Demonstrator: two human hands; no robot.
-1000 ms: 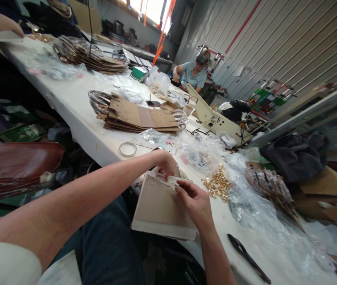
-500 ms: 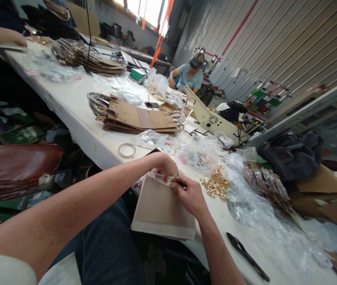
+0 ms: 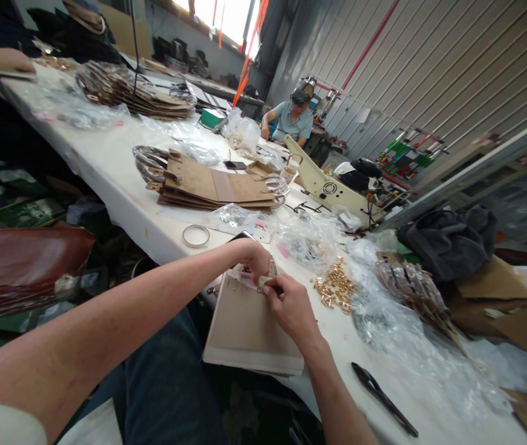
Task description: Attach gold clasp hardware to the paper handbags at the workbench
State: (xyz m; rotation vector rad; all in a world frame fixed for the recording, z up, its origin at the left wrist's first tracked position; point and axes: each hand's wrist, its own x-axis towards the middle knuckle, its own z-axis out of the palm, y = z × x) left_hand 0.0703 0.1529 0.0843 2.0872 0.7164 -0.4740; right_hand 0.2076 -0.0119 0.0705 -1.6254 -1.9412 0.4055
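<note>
While the left hand (image 3: pixel 257 258) curls, the right hand (image 3: pixel 290 306) pinches a small piece (image 3: pixel 260 288)

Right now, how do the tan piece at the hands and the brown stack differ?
The tan piece is paler; the brown stack is darker, banded across the top. The left hand and right hand are at the tan piece; no hand touches the brown stack. The tan piece juts past the table's edge; the brown stack lies wholly within it. Both look flat.

You can read no text, label, brand or number here; the sheet (image 3: pixel 362 115) on the wall (image 3: pixel 435 68) is too small for you to make out any writing.
</note>
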